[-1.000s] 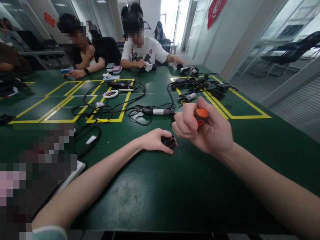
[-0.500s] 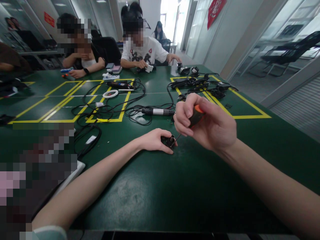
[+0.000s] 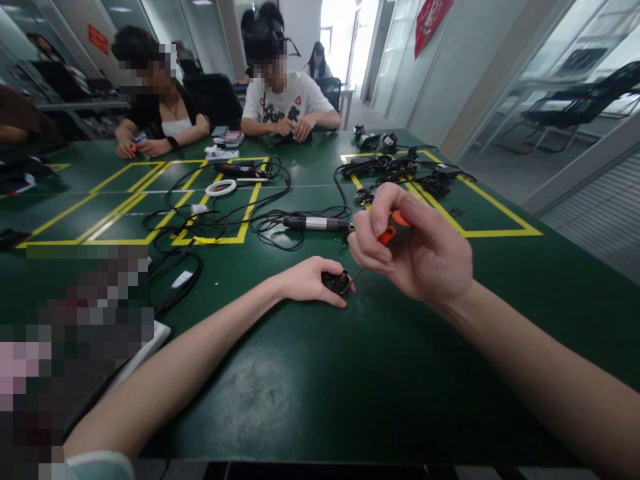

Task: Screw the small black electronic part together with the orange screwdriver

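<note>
My left hand rests on the green table, fingers and thumb closed around a small black part with a short round post standing up from it. Above and to the right, my right hand grips a screwdriver by its orange and dark handle. The thin metal shaft slants down to the left, its tip at the right side of the black part. Whether the tip sits in a screw is too small to tell.
Just beyond my hands lies a black and silver cylindrical tool among tangled black cables. More cables and black parts lie at the back right. A white ring is farther off. Two people sit working across the table.
The screwdriver handle has turned in my right hand, now showing more orange. My left hand and the black part stay put. Across the table, one person has brought both hands together.
</note>
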Demonstrator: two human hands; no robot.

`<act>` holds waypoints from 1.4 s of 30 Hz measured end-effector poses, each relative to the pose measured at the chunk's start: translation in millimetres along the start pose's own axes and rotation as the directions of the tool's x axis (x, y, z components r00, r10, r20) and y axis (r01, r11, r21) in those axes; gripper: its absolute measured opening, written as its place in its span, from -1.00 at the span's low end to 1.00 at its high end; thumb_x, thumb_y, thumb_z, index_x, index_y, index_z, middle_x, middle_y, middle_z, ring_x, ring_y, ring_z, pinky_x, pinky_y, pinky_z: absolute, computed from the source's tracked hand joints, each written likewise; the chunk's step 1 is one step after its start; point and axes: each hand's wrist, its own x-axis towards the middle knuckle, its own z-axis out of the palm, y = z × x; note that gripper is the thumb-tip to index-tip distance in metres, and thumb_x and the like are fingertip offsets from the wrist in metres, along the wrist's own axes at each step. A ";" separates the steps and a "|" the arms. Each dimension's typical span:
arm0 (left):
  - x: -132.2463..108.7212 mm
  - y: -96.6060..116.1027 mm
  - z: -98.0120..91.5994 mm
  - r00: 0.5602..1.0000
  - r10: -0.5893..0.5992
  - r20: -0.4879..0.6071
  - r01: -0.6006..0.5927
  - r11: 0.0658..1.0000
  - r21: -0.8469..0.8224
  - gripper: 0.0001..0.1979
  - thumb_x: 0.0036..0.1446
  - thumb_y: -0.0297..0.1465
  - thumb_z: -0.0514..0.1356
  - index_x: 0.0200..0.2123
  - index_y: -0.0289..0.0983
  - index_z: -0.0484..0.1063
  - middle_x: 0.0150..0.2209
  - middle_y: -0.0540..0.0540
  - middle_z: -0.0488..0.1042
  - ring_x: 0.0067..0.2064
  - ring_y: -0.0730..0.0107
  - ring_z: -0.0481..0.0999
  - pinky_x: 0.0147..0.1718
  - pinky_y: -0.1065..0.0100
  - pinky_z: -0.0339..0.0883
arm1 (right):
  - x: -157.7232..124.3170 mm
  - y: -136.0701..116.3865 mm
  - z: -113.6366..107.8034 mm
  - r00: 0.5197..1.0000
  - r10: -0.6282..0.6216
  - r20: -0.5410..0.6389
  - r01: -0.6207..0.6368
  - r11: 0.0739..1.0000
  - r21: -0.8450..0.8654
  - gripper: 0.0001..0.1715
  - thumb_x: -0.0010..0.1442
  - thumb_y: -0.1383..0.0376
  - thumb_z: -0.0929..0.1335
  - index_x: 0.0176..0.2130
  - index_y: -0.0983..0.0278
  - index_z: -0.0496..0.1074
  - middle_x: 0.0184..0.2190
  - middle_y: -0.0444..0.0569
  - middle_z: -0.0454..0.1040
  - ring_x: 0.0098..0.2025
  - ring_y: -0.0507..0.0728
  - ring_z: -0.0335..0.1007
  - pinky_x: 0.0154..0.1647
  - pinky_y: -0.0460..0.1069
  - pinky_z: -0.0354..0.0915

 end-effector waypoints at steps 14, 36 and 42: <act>-0.8 0.6 0.1 1.000 0.000 0.002 0.000 1.000 0.001 -0.69 -0.05 -0.35 0.47 -0.19 -0.30 0.64 -0.30 0.02 0.60 -0.25 0.45 0.53 -0.09 0.40 0.36 | -1.5 1.9 -0.7 1.000 -0.009 0.022 0.008 0.999 0.053 -0.54 0.34 0.01 0.41 -0.40 0.18 0.20 -0.67 -0.32 0.08 -0.67 -0.05 -0.14 -0.61 -0.11 -0.03; -0.3 -12.0 9.7 0.970 0.219 -0.109 -0.158 0.902 0.402 -0.67 0.04 -0.27 0.39 -0.11 -0.26 0.66 -0.05 -0.17 0.54 0.07 0.17 0.50 0.15 0.23 0.36 | -2.7 4.3 -1.4 0.999 -0.031 -0.024 0.032 0.999 0.032 -0.58 0.31 -0.02 0.42 -0.37 0.16 0.25 -0.65 -0.31 0.09 -0.65 -0.02 -0.17 -0.60 -0.08 -0.04; -1.1 -8.8 14.1 0.974 0.186 -0.127 -0.088 0.833 0.546 -0.65 0.08 -0.14 0.35 -0.15 -0.25 0.61 -0.09 -0.15 0.56 -0.04 0.20 0.57 0.02 0.28 0.39 | 0.4 5.0 1.3 0.999 -0.024 -0.046 0.025 0.999 0.020 -0.45 0.31 -0.09 0.41 -0.46 0.17 0.20 -0.61 -0.23 0.18 -0.61 0.01 -0.02 -0.60 -0.05 0.03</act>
